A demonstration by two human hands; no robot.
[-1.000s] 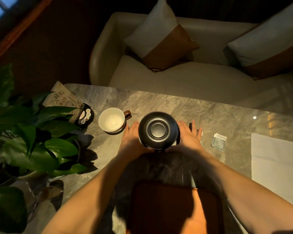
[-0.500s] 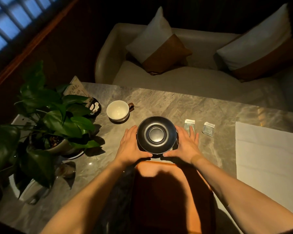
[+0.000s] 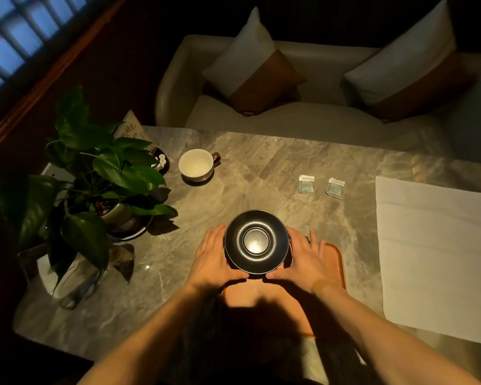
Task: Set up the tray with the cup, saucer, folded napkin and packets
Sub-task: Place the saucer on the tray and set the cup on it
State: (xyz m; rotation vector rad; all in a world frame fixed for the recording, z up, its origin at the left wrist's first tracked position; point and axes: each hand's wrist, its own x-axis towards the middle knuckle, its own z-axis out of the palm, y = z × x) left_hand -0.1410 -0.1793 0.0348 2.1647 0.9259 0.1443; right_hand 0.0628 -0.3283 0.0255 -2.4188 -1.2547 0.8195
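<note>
A black saucer [image 3: 256, 241] is held level between my left hand [image 3: 211, 259] and my right hand [image 3: 306, 258], one on each side of its rim. It hangs over the far end of the orange-brown tray [image 3: 335, 262], whose near part lies in my shadow. A white cup [image 3: 196, 165] with a brown handle stands upright on the marble table, far left of the saucer. Two small packets [image 3: 306, 184] [image 3: 335, 187] lie side by side beyond the tray to the right. A large white napkin [image 3: 439, 254] lies unfolded and flat at the right.
A potted green plant [image 3: 100, 179] stands at the left of the marble table [image 3: 261, 168], with a card stand [image 3: 131, 129] and a small dark dish [image 3: 161, 161] behind it. A glass vase [image 3: 78, 276] is near the left front. A sofa with cushions [image 3: 261, 76] runs along the far edge.
Both hands have drawn the saucer toward me, from the table beyond the tray to above the tray's far end. The view has tilted, so both packets and the napkin show fully.
</note>
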